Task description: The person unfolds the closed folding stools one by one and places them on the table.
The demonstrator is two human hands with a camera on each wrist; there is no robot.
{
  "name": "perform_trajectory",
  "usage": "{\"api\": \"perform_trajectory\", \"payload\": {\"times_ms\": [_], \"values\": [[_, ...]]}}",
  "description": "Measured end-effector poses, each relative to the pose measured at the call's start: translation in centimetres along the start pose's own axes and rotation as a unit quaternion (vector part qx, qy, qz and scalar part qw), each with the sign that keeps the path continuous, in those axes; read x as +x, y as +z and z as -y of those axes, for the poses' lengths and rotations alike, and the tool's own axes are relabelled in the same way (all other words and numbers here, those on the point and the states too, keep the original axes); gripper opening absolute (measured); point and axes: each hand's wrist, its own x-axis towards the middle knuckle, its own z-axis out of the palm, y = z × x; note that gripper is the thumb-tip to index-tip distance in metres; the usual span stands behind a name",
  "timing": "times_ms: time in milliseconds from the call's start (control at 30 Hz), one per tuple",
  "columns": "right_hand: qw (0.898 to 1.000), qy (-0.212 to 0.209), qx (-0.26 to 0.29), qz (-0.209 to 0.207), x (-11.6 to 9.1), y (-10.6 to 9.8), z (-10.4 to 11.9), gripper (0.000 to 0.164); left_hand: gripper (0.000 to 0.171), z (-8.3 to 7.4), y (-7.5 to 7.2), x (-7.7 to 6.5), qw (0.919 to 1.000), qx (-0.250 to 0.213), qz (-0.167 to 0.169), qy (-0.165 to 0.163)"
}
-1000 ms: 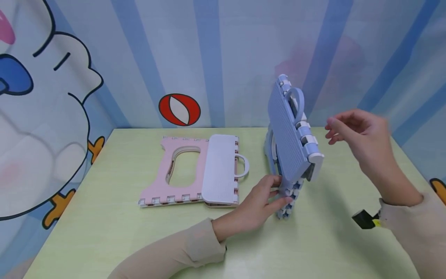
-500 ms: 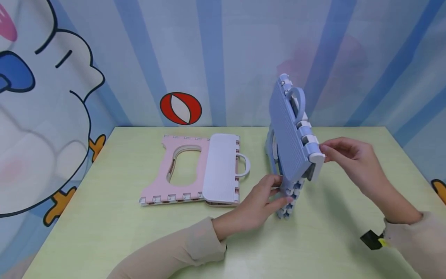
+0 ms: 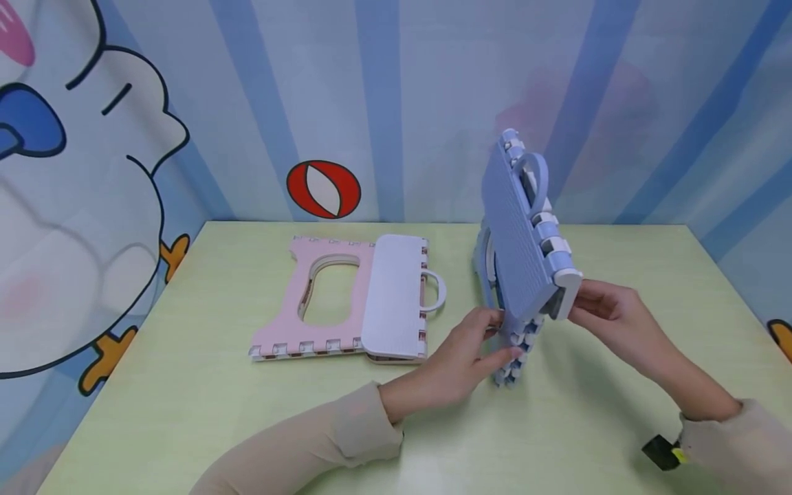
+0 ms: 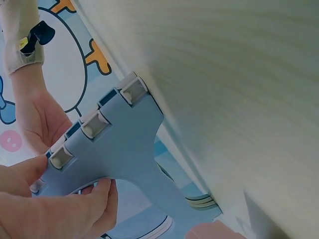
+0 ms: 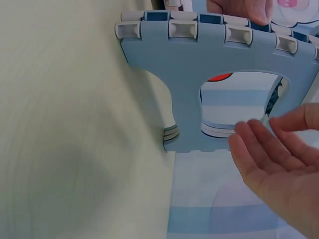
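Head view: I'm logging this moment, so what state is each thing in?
Blue stool: standing upright; how far unfolded, unclear.
Blue handle: pointing up.
Pink stool: folded, lying flat.
White handle: sticking out toward the blue stool.
Left hand: gripping the blue stool's edge.
Right hand: fingers slightly bent, beside the blue stool; contact unclear.
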Motion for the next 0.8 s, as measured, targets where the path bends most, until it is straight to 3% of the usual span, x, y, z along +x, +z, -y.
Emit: {"api": "perform_trajectory", "payload": {"times_ms": [133,267,367,433,633,800], "values": [[0.996,-0.025,0.065,0.064,-0.4,0.4,-0.3,0.054,0.047,-0.2,0.0,0.0,1.0000,0.008,-0.003,0.004],[0.981,-0.045,0.140,0.130,-0.6,0.8,-0.3,0.066,0.047,-0.3,0.0,0.1,0.9999,0.012,-0.004,0.009],[0.971,-0.060,0.172,0.153,-0.7,1.1,-0.3,0.071,0.046,-0.3,0.0,0.1,0.9998,0.015,-0.006,0.011],[0.971,-0.063,0.176,0.150,-0.8,1.4,-0.3,0.072,0.045,-0.3,0.0,0.2,0.9997,0.016,-0.009,0.014],[0.985,-0.029,0.126,0.113,-0.8,2.4,-0.1,0.071,0.043,-0.1,0.0,0.3,0.9994,0.007,-0.022,0.025],[0.991,-0.016,0.088,0.100,-0.7,3.0,0.0,0.070,0.045,0.0,0.0,0.5,0.9990,0.001,-0.026,0.036]]}}
